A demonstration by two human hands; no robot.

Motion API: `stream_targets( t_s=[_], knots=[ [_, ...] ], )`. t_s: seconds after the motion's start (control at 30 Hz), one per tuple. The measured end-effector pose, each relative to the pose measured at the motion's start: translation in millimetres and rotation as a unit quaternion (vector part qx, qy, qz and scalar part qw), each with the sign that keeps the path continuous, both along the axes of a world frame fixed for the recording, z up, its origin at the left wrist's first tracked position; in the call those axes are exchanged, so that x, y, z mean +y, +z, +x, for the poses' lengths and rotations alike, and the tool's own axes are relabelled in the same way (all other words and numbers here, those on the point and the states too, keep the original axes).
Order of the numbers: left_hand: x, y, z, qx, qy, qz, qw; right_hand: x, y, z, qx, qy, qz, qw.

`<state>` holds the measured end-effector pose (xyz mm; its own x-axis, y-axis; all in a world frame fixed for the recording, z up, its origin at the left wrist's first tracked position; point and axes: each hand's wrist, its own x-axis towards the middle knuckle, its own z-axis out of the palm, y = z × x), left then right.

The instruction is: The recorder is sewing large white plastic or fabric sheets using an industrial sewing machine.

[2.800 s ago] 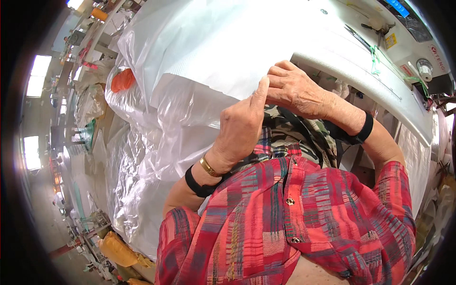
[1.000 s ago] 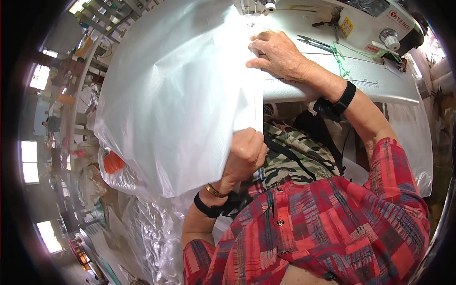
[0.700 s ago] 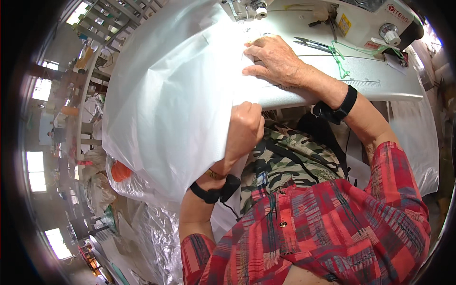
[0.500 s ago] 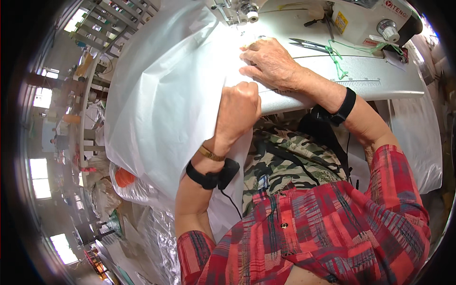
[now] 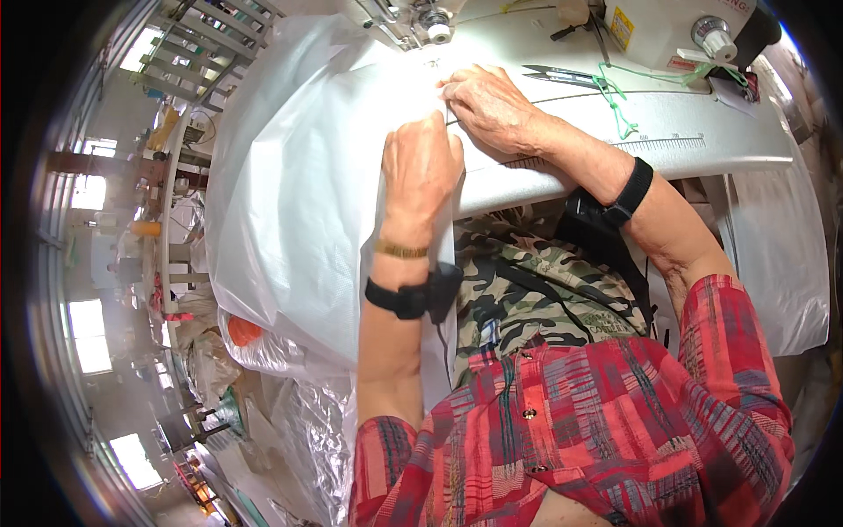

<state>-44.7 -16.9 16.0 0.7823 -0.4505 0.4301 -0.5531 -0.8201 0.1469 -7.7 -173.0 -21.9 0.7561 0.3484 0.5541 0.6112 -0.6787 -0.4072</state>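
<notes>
A large white plastic-like sheet (image 5: 294, 193) drapes over the left side of the sewing machine bed and down beside my lap. My left hand (image 5: 421, 167) is closed in a fist on the sheet's right edge, just in front of the brightly lit needle area. Beyond it and to the right, my right hand (image 5: 493, 110) rests on the machine bed, thumb and fingers pinched together at the sheet's edge. Glare washes out the fabric at its fingertips. Over the far end of the sheet stands the sewing machine's needle head (image 5: 426, 25).
Black-bladed snips (image 5: 562, 76) and a looped green cord (image 5: 622, 110) lie on the silver machine bed (image 5: 738, 145), right of my hands. Behind them stands the machine body with a white knob (image 5: 714, 38). Clear plastic (image 5: 777, 263) hangs at the right; slatted grey racking (image 5: 206, 53) stands far left.
My left hand has moved forward and slightly left toward the needle, drawing the sheet's edge along. My right hand stays pinched near the needle; the whole view has shifted a little.
</notes>
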Motion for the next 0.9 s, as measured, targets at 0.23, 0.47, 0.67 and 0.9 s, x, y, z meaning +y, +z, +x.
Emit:
stream_targets(
  t_s=[0.23, 0.47, 0.67, 0.9],
  knots=[
    [0.1, -14.0, -30.0, -0.014, 0.044, -0.071, 0.996, -3.7, 8.7, -3.9, 0.093, -0.011, 0.026, 0.995],
    [-1.2, -8.9, -12.4, -0.007, 0.001, -0.074, 0.997, 0.4, 8.4, -9.7, 0.059, -0.036, -0.023, 0.997],
    [-3.5, -10.6, 10.5, 0.004, 0.026, -0.055, 0.998, 0.5, 8.2, -11.4, 0.036, -0.036, -0.040, 0.998],
    [-5.8, -15.0, 26.2, 0.012, 0.055, -0.048, 0.997, 6.4, 12.2, -17.0, 0.061, -0.054, -0.075, 0.994]
  ],
)
